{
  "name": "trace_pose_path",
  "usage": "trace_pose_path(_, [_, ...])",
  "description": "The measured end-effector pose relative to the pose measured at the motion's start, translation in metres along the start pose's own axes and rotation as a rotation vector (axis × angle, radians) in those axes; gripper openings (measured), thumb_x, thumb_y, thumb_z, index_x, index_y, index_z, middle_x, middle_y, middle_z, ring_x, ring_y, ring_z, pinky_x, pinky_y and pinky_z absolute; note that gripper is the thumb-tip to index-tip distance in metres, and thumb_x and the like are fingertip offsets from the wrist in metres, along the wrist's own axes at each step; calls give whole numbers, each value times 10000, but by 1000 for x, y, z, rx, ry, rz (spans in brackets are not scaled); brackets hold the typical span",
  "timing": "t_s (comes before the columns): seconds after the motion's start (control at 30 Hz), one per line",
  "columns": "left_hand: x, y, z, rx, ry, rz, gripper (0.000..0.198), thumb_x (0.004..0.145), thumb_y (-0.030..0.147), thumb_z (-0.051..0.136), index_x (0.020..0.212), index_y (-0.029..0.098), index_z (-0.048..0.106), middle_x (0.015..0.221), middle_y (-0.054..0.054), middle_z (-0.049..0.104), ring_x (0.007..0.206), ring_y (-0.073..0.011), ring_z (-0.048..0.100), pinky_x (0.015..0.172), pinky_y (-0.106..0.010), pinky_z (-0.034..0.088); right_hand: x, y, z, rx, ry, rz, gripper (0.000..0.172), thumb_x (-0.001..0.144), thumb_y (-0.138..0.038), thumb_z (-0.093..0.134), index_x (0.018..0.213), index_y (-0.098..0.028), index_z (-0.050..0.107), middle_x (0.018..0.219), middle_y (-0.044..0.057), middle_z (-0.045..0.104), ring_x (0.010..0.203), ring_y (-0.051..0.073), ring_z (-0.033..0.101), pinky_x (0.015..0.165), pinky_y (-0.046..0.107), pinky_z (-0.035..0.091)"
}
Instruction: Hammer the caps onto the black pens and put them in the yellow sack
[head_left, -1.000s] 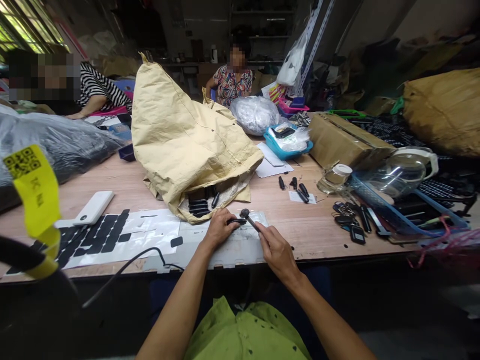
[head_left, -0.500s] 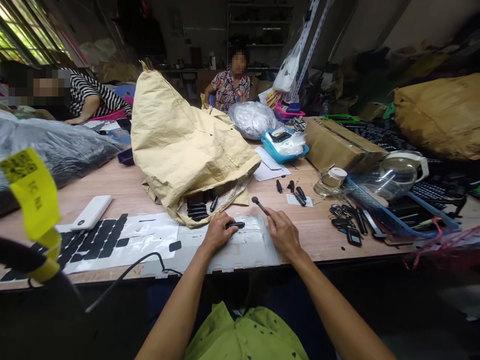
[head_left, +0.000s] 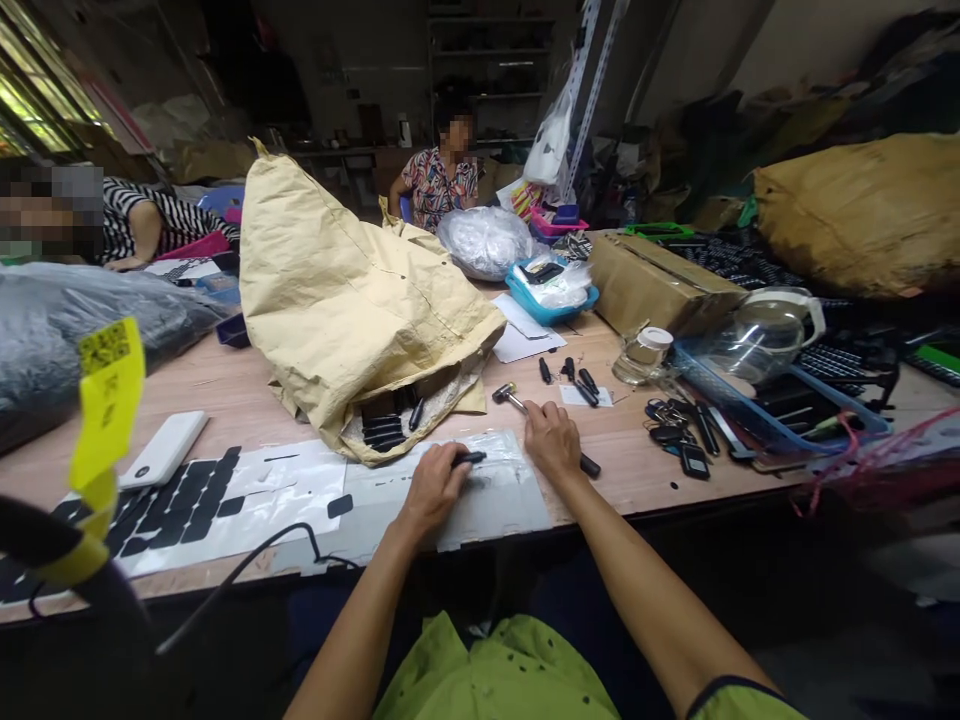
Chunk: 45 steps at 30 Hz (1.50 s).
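My left hand (head_left: 436, 485) is closed around a small black cylindrical piece (head_left: 472, 457), whose front end pokes out past the fingers over a clear plastic-covered sheet (head_left: 514, 500). To its right, my right hand (head_left: 553, 438) is closed over the middle of a small hammer (head_left: 590, 465). The hammer's metal head shows beyond the fingers and its dark handle end sticks out near the wrist. Just ahead of my left hand, the mouth of a beige sack (head_left: 360, 290) lies towards me, with several similar black pieces (head_left: 382, 430) inside.
Several black pieces (head_left: 589, 385) lie by a paper slip at right. Beyond are a glass jar (head_left: 641, 358), a blue basket (head_left: 780, 400) and a cardboard box (head_left: 660, 280). A white power bank (head_left: 165, 448) and black stickers (head_left: 184, 500) lie left. Two people sit across the table.
The hammer has turned in my right hand, so its handle end now shows by the wrist. My left hand still holds the black piece. The view has shifted slightly right.
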<state>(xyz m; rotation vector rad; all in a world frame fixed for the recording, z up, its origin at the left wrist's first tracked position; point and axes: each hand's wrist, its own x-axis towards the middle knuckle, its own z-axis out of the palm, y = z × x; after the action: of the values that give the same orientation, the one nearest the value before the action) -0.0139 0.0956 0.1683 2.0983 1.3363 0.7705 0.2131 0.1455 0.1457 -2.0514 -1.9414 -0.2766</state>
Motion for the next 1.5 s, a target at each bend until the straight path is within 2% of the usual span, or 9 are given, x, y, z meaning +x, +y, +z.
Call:
trace_pose_path(0.23, [-85,39,34,-203,-653,48,209,917,326,538,1061,255,673,1017,-45,725,934,-209,669,850,-288,489,-1,0,3,10,20,1,342,920,-190,481,1207,-235,662,916,82,567,850,210,472,678,301,319])
trace_pose_path(0.4, [-109,-14,78,1,-650,-446,356,885,258,503,1210,254,647,1214,-95,704,1173,-283,625,995,-385,482,0,-1,3,-4,13,5,331,916,-201,503,1201,-235,669,929,86,566,869,218,479,695,309,317])
trace_pose_path(0.5, [-114,-37,92,-21,-621,-522,475,876,238,498,1338,305,587,1288,-64,681,1269,-267,572,1108,-398,418,0,-2,1,-1,6,6,332,917,-197,503,1202,-234,670,927,83,569,869,216,483,688,305,310])
trace_pose_path(0.63, [-111,-20,86,-14,-668,-455,545,838,217,540,1378,282,576,1328,-84,661,1285,-285,567,1115,-410,417,0,-3,1,1,8,17,340,913,-180,495,1200,-232,670,932,86,569,880,222,482,688,310,304])
trace_pose_path(0.8, [-80,40,36,-202,-778,-39,300,803,307,665,1086,245,744,1035,-57,761,944,-249,698,862,-325,528,-1,-3,1,-5,7,17,342,912,-181,497,1203,-232,668,940,86,571,877,221,478,686,313,298])
trace_pose_path(0.9, [-41,50,0,-275,-466,-41,216,891,344,583,954,234,758,885,-25,753,802,-187,678,764,-271,526,-2,-3,1,-17,11,18,340,914,-183,496,1206,-231,664,937,84,572,879,218,476,685,310,295])
trace_pose_path(1.07, [33,8,-36,296,321,-409,249,883,283,578,1020,177,756,991,-118,680,969,-284,616,902,-393,502,-1,-4,2,-21,8,11,341,917,-187,491,1211,-224,658,932,79,574,864,208,474,678,301,291])
trace_pose_path(1.27, [61,-29,-41,506,277,-599,206,836,295,667,961,170,774,1056,-149,626,1084,-342,558,943,-417,470,0,-6,1,-26,2,14,332,916,-193,492,1201,-228,660,940,85,575,869,214,476,688,305,302])
trace_pose_path(1.5, [39,-21,-30,320,243,-271,162,832,220,678,986,228,731,1004,-66,671,973,-261,573,897,-379,453,1,-7,-2,-29,-25,28,332,922,-195,482,1203,-221,657,960,89,587,883,214,485,692,301,308])
